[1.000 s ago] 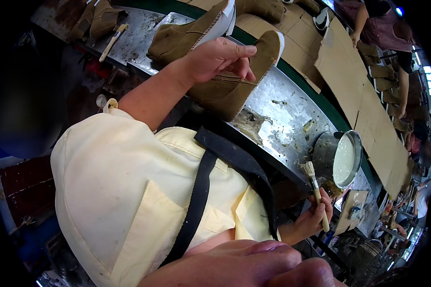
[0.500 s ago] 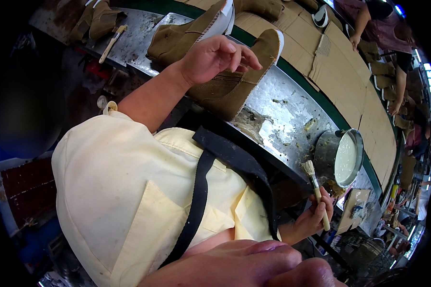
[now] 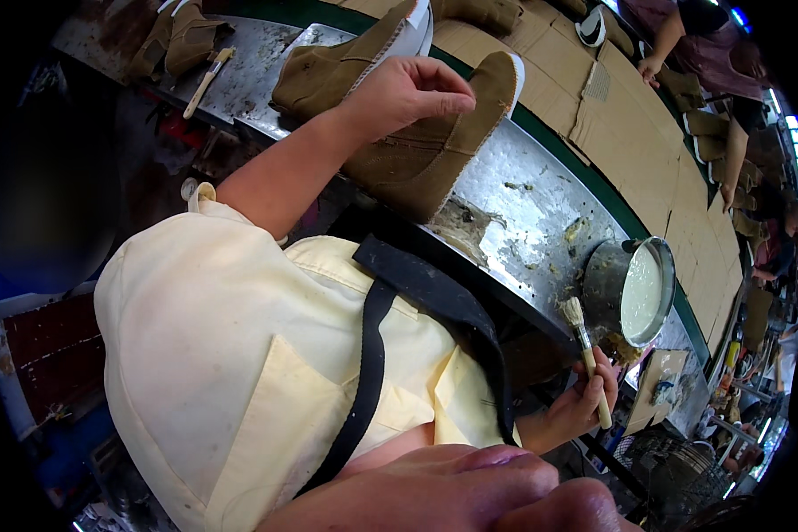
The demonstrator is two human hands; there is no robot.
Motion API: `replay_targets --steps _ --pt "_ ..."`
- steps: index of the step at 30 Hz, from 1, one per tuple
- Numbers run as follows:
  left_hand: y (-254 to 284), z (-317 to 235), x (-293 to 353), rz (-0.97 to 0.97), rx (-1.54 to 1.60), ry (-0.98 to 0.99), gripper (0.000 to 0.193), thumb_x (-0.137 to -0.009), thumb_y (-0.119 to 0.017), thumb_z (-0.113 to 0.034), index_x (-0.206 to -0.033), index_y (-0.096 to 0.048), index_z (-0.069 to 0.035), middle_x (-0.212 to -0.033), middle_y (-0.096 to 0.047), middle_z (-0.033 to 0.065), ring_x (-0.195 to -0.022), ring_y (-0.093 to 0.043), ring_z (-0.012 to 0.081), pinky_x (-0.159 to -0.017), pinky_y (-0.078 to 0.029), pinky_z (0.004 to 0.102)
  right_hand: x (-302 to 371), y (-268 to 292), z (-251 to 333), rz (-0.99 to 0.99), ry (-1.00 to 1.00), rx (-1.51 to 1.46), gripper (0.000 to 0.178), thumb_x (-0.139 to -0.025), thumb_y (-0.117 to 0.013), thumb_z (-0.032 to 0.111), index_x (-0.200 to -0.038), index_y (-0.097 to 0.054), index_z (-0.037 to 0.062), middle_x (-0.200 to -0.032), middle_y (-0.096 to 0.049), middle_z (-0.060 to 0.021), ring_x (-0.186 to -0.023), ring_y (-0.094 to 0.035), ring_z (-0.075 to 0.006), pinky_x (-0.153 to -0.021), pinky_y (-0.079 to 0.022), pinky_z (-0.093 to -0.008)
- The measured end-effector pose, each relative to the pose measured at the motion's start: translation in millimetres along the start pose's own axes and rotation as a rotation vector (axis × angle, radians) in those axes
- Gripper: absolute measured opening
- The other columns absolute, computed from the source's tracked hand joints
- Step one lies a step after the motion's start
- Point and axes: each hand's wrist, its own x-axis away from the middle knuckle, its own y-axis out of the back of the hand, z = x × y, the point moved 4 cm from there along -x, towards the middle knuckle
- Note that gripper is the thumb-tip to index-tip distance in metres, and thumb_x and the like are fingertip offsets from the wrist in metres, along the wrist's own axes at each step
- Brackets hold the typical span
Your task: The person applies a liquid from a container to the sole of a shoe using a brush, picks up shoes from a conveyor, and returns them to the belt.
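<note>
My left hand [image 3: 408, 93] is over a brown suede boot [image 3: 408, 173] with a white edge, its thumb and fingertips brought together in a pinch near the boot's upper end. Whatever the pinch holds, if anything, is hidden. Just behind lies a second brown boot [image 3: 324, 75], pale along one side. Low on the right, my right hand [image 3: 585, 399] grips the wooden handle of a paintbrush [image 3: 583, 341], bristles upward. Beside those bristles stands a tilted-looking metal pot [image 3: 605, 284] of whitish liquid [image 3: 640, 293].
Another brush [image 3: 208, 82] rests on the stained metal bench [image 3: 541, 195], near more boots [image 3: 191, 40]. Beyond a green strip runs a surface covered with cardboard [image 3: 629, 133]. At the far right, another person's hands [image 3: 652, 69] are among several boots.
My left hand has turned, and its loosely spread fingers have come together with the thumb above the boot. The right hand and brush stay nearly where they were.
</note>
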Motion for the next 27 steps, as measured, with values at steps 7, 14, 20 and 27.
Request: replay_targets --steps 7,14,20,27 --pt "9 46 -49 -0.082 -0.127 0.101 0.037 -0.089 -0.051 -0.032 -0.115 -0.055 -0.006 -0.106 -0.058 0.0026 -0.099 -0.05 0.0088 -0.081 -0.04 0.0217 -9 19 5 -0.022 0.105 -0.096 0.022 -0.089 -0.049 0.017 -0.1 -0.056 -0.0004 -0.109 -0.055 -0.0226 -0.081 -0.058 -0.0221 -0.071 -0.049 -0.0278" --pt "-27 48 -58 0.361 -0.378 0.512 0.076 -0.07 -0.059 -0.061 -0.118 -0.051 -0.002 -0.107 -0.057 0.013 -0.096 -0.055 0.0209 -0.084 -0.04 0.0304 -42 36 11 -0.217 0.152 -0.008 0.03 -0.086 -0.055 0.019 -0.102 -0.054 -0.0058 -0.101 -0.057 -0.0206 -0.08 -0.061 -0.0226 -0.069 -0.052 -0.0291" --pt "-26 61 -72 0.333 -0.482 0.465 0.08 -0.063 -0.062 -0.065 -0.111 -0.055 -0.002 -0.104 -0.058 0.0136 -0.095 -0.055 0.0241 -0.083 -0.041 0.0326 -50 31 10 -0.225 0.134 -0.011 0.029 -0.087 -0.055 0.019 -0.101 -0.054 -0.0059 -0.099 -0.058 -0.0207 -0.077 -0.061 -0.0227 -0.068 -0.052 -0.0293" --pt "-11 46 -55 0.463 -0.484 0.638 0.081 -0.07 -0.064 -0.055 -0.126 -0.039 -0.001 -0.116 -0.052 0.0111 -0.105 -0.049 0.0206 -0.092 -0.036 0.0307 -43 35 7 -0.238 0.118 -0.039 0.03 -0.087 -0.055 0.021 -0.1 -0.054 -0.0059 -0.097 -0.058 -0.0201 -0.073 -0.059 -0.0213 -0.066 -0.051 -0.0279"
